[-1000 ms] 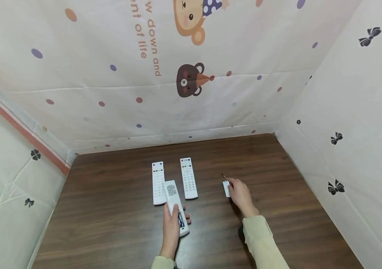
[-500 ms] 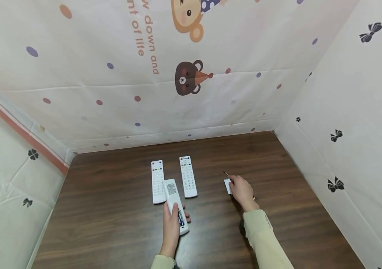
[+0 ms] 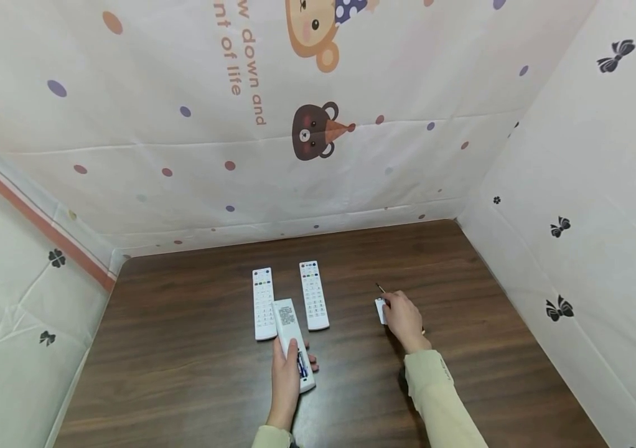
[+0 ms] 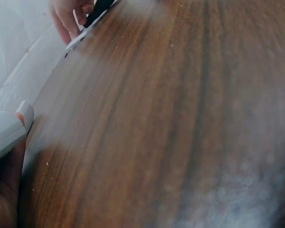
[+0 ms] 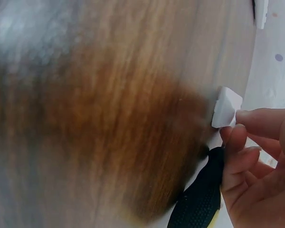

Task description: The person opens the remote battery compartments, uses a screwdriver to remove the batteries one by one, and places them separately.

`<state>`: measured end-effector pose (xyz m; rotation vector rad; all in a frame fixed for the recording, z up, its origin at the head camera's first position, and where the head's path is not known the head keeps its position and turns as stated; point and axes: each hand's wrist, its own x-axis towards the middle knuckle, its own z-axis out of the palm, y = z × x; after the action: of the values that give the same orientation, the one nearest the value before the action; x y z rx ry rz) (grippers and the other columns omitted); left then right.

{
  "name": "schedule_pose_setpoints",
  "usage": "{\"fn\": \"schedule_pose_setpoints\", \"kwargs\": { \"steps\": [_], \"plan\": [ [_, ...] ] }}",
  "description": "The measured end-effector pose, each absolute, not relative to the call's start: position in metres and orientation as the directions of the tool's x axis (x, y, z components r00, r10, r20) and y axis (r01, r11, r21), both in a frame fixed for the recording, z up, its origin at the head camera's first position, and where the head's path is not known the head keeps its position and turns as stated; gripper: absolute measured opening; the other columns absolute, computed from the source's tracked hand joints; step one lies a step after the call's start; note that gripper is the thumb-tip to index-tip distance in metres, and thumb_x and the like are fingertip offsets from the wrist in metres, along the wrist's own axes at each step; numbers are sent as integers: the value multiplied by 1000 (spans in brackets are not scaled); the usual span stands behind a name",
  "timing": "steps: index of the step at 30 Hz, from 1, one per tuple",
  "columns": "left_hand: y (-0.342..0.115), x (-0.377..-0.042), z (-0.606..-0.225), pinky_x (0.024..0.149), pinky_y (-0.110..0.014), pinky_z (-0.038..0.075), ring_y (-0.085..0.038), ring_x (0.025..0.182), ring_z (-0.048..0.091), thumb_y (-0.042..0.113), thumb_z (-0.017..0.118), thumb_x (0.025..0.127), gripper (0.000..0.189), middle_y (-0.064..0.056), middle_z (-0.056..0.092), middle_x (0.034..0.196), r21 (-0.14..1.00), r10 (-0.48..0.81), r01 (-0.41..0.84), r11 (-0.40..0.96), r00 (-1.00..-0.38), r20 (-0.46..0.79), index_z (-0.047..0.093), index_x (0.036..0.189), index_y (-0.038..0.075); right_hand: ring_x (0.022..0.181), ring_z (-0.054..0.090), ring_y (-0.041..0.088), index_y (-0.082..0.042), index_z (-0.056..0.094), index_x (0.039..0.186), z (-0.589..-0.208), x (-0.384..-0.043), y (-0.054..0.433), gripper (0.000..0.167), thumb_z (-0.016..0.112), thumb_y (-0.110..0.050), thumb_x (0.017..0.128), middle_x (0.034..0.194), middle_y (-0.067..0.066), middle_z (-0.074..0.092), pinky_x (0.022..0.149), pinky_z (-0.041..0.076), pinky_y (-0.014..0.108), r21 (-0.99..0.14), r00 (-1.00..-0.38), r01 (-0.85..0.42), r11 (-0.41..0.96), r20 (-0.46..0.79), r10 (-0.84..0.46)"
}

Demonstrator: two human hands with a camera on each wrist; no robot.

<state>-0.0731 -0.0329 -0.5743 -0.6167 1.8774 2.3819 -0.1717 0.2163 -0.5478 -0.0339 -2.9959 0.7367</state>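
Observation:
My left hand (image 3: 286, 376) grips a white remote control (image 3: 285, 320) back side up, with batteries (image 3: 302, 365) showing in its uncovered compartment. My right hand (image 3: 404, 317), out to the right, pinches a small white battery cover (image 5: 226, 108) between thumb and fingertip, close to the table. A screwdriver with a black and yellow handle (image 5: 199, 194) runs under the right hand's curled fingers; its thin tip (image 3: 378, 287) pokes out past them in the head view. In the left wrist view the held remote's end (image 4: 7, 133) shows at the left edge.
Two more white remotes lie button side up on the brown wooden table (image 3: 183, 367): one (image 3: 262, 292) partly behind the held remote, the other (image 3: 313, 295) just right of it. Printed white cloth (image 3: 200, 186) walls the table at the back and on both sides.
My right hand has shifted slightly right and away from me, the battery cover and screwdriver tip moving with it. The left hand and its remote stay almost in place.

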Motion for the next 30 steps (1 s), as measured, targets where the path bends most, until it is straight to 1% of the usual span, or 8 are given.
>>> {"fn": "schedule_pose_setpoints", "kwargs": {
  "steps": [5,12,14,16,21,25,30],
  "plan": [
    [-33,-71,-575,58,-40,53,-27,68,63,37,36,95,38,-20,57,102,925,-207,-270,-267,-922,-328,29,127,18,85,55,25,-12,65,108,-545,-170,218,23,53,-14,88,102,8,56,69,46,44,-517,-996,32,855,52,68],
    [-33,-69,-576,57,-42,53,-27,67,62,39,37,95,39,-21,56,101,930,-206,-239,-278,-931,-301,30,126,17,80,54,21,-8,64,107,-537,-163,228,23,56,-15,86,94,6,55,66,44,39,-540,-989,14,841,116,91],
    [-34,-70,-577,57,-41,53,-28,68,62,40,37,94,39,-20,57,101,932,-204,-237,-273,-933,-296,30,126,17,81,53,22,-8,63,108,-535,-160,231,24,57,-15,86,94,7,55,66,44,39,-537,-987,12,844,127,95],
    [-34,-70,-577,57,-41,53,-28,67,63,41,37,94,40,-19,57,101,934,-205,-238,-266,-933,-296,30,126,17,87,51,25,-8,61,111,-535,-157,235,27,58,-16,85,98,9,54,69,43,41,-532,-988,14,847,125,95],
    [-35,-72,-577,58,-41,53,-28,68,63,40,37,94,38,-18,58,101,934,-211,-250,-256,-928,-307,31,125,18,101,45,35,-6,56,117,-537,-154,240,38,61,-23,83,111,18,50,77,41,49,-524,-992,49,850,76,104],
    [-36,-72,-576,57,-41,53,-28,68,63,40,36,95,38,-18,57,101,933,-207,-254,-254,-929,-309,30,125,17,103,45,38,-4,53,120,-540,-152,244,45,63,-26,82,113,22,49,81,40,52,-507,-995,81,858,8,99],
    [-34,-72,-576,58,-41,53,-28,68,62,39,36,95,39,-20,56,102,930,-189,-255,-266,-932,-310,29,126,17,101,48,37,-3,53,119,-545,-151,251,41,61,-20,83,110,22,51,80,41,52,-485,-995,99,869,-50,86]
  ]
}}
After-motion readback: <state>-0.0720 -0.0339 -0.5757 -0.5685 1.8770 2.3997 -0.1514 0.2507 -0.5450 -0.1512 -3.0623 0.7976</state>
